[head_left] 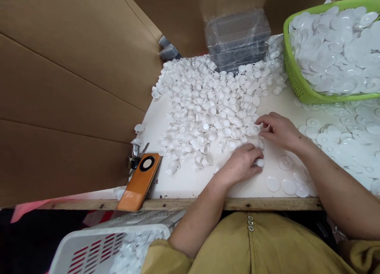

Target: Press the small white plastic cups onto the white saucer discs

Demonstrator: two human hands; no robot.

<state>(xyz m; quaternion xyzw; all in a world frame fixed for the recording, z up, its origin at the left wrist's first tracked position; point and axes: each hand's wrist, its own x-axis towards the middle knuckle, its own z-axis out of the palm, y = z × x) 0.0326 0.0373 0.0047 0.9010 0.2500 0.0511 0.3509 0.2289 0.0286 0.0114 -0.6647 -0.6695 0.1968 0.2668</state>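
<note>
A big heap of small white plastic cups point(208, 103) covers the white table point(184, 179). My left hand point(242, 163) rests on the table at the heap's near edge, fingers curled around a small white cup point(260, 162). My right hand point(277, 131) lies just beyond it, fingertips pinching a white cup point(254, 129) at the heap's right edge. Flat white saucer-like discs point(285, 163) lie singly under and beside my right wrist.
A green basket point(292, 80) full of white discs stands at the back right, with more discs point(350, 143) spread below it. Clear plastic trays point(237, 36) stack at the back. An orange phone point(139, 183) and keys lie at the left edge. A white crate point(89, 250) sits below. Cardboard walls rise on the left.
</note>
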